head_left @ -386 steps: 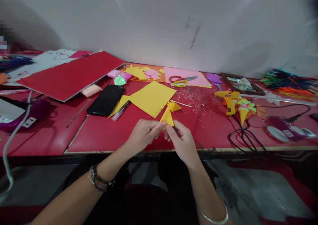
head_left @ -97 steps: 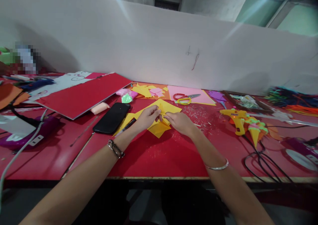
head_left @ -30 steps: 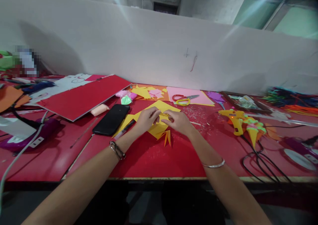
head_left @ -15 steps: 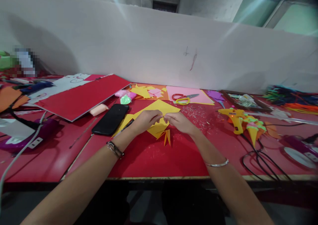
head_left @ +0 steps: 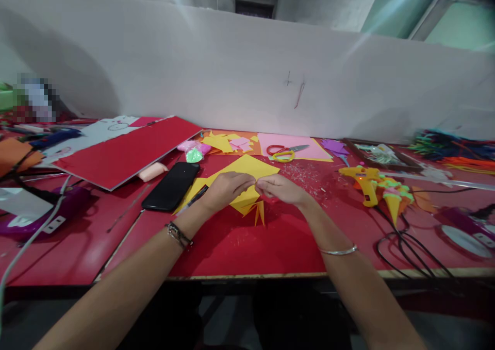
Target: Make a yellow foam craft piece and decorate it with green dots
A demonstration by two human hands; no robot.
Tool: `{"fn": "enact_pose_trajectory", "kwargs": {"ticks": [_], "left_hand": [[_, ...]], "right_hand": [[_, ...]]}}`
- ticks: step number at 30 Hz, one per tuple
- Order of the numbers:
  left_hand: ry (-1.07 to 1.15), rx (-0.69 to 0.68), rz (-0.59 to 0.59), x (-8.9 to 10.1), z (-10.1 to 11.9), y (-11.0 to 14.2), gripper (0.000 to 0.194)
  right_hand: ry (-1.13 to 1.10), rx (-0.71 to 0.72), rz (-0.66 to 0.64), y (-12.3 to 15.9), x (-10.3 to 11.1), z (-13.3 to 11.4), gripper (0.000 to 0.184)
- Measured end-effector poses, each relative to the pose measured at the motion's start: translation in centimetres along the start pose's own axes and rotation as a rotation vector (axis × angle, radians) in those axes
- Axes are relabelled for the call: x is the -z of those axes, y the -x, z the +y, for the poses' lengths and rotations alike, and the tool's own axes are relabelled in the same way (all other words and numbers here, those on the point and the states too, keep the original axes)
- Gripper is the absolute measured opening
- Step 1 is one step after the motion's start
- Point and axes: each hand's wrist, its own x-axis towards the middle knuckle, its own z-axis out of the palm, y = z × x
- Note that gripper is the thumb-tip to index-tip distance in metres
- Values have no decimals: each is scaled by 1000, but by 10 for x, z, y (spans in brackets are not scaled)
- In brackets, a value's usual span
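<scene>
My left hand (head_left: 228, 187) and my right hand (head_left: 282, 187) meet at the fingertips over a yellow paper sheet (head_left: 249, 167). Both are closed in a pinch. Whatever lies between the fingers is too small and too covered to make out. Just below the hands, several thin folded yellow paper points (head_left: 260, 214) stick out toward the table's front. A dark pen (head_left: 198, 194) lies beside my left wrist on yellow paper, and a black phone (head_left: 171, 186) rests to the left of it.
Red-and-yellow-handled scissors (head_left: 284, 153) lie on pink paper (head_left: 266, 141) at the back. On the right are a yellow glue gun (head_left: 363, 182) with cables (head_left: 404, 252) and a paper cone (head_left: 393, 208). A red board (head_left: 131, 151) leans at the left, near a purple power strip (head_left: 73, 211).
The fingertips have shifted slightly against each other, and my right fingers look more curled. Both hands stay over the yellow sheet. The whole view has moved a little.
</scene>
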Motion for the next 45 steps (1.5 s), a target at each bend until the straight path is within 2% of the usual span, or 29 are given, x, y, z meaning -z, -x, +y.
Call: {"fn": "enact_pose_trajectory", "kwargs": {"ticks": [4, 8, 14, 18, 20, 23, 25, 27, 30, 34, 38, 40, 42, 45], "left_hand": [[138, 166, -21, -2, 1, -1, 23], [236, 248, -14, -6, -2, -1, 18], [272, 355, 58, -7, -13, 1, 21], [157, 484, 44, -10, -26, 5, 28], [23, 533, -18, -11, -30, 8, 35], [-194, 562, -115, -10, -28, 9, 52], [-263, 544, -139, -6, -20, 7, 54], [-222, 449, -152, -2, -7, 3, 45], [-129, 262, -267, -3, 12, 0, 42], [-219, 190, -392, -12, 28, 1, 45], [-156, 114, -456, -17, 26, 5, 21], [-70, 85, -464, -15, 22, 5, 14], [28, 97, -434, -12, 14, 5, 16], [186, 234, -267, -5, -2, 3, 21]], "right_hand": [[126, -8, 92, -4, -4, 3, 32], [409, 11, 232, -8, -8, 7, 25], [830, -88, 263, -2, 2, 12, 25], [1050, -277, 302, 6, 18, 18, 27], [1098, -364, 350, 8, 24, 21, 28], [1118, -413, 407, 10, 26, 25, 31], [1126, -422, 425, 9, 24, 25, 31], [1128, -425, 433, 7, 22, 25, 30], [1128, -433, 443, 5, 20, 24, 30], [1124, -446, 453, 5, 20, 25, 30], [1109, -438, 438, 5, 19, 25, 31], [1100, -427, 430, 4, 18, 25, 31], [1090, -416, 424, 4, 17, 26, 32], [1075, -407, 414, 3, 16, 27, 32]]}}
